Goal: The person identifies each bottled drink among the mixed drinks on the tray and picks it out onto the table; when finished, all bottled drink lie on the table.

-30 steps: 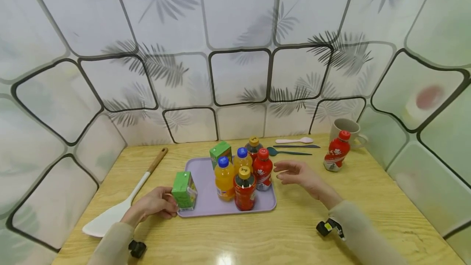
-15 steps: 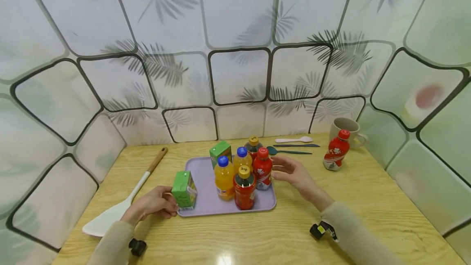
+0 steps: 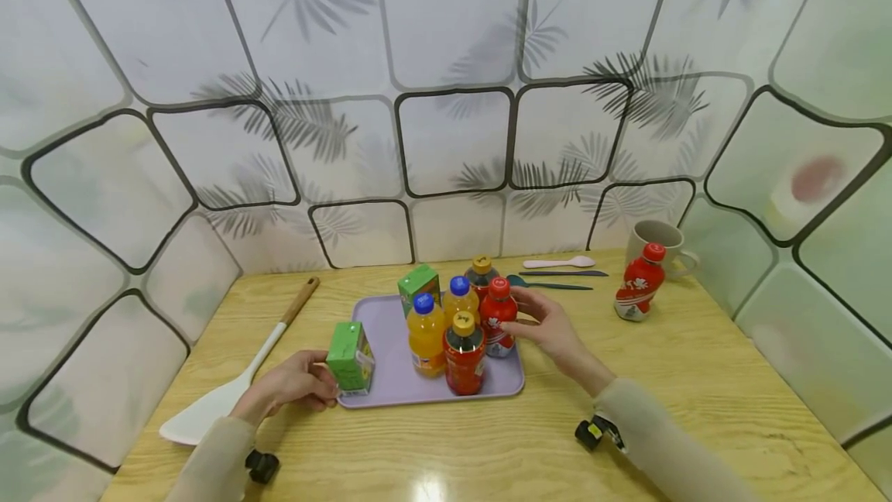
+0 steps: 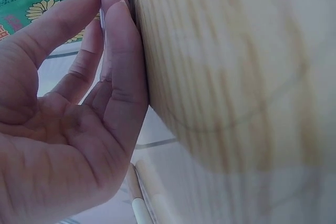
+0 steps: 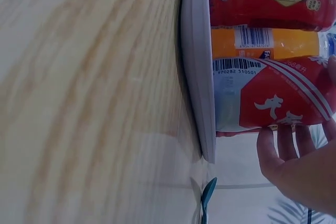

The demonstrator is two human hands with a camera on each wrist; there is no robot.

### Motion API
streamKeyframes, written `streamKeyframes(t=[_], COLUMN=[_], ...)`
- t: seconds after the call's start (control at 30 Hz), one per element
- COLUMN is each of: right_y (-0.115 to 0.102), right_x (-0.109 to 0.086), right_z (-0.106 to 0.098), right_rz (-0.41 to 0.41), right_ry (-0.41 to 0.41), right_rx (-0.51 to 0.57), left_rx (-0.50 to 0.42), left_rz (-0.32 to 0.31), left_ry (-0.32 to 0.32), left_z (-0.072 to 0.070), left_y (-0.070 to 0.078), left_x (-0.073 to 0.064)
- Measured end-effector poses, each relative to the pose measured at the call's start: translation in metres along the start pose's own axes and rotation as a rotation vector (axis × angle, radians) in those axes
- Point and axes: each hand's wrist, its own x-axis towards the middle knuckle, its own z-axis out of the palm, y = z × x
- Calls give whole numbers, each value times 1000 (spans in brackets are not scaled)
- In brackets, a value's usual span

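A lilac tray (image 3: 393, 393) bears several drinks. My left hand (image 3: 289, 384) pinches its front left corner; in the left wrist view the thumb lies over the tray rim and the fingers reach underneath. Right by that hand stands a green drink carton (image 3: 346, 362). At the tray's right side my right hand (image 3: 556, 331) holds a red bottle (image 3: 496, 312), thumb in front and fingers behind. The bottle stands upright. Close beside it are a dark red bottle with a yellow cap (image 3: 463, 359) and an orange drink bottle (image 3: 427, 335).
Another green carton (image 3: 420, 285), an orange bottle (image 3: 460, 300) and a yellow-capped bottle (image 3: 482, 273) stand farther back on the tray. A white spatula (image 3: 216, 405) lies left. Behind right are a pink spoon (image 3: 557, 263), a dark knife (image 3: 563, 273), a teal spoon (image 3: 550, 285), a mug (image 3: 658, 238) and a red bottle (image 3: 637, 289).
My right hand has moved left from beside the tray to the red bottle and taken hold of it. The left hand and the tray stay in place.
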Motion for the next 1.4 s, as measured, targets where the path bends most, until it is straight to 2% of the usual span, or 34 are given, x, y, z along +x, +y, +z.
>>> streamKeyframes(t=[0.23, 0.43, 0.63, 1.03, 1.4], right_y=[-3, -2, -4, -5, -12], right_x=[4, 6, 7, 1, -7], right_z=[4, 5, 8, 9, -2], right_rz=[9, -58, -106, -47, -66], right_ry=[-1, -12, 18, 88, 149], right_rx=[-29, -82, -116, -143, -153], left_rx=[1, 9, 9, 8, 15], left_rz=[-1, -2, -2, -11, -15], left_ry=[3, -5, -4, -6, 1], left_z=[0, 0, -1, -1, 0], left_y=[1, 0, 0, -1, 0], left_x=[0, 0, 0, -1, 0])
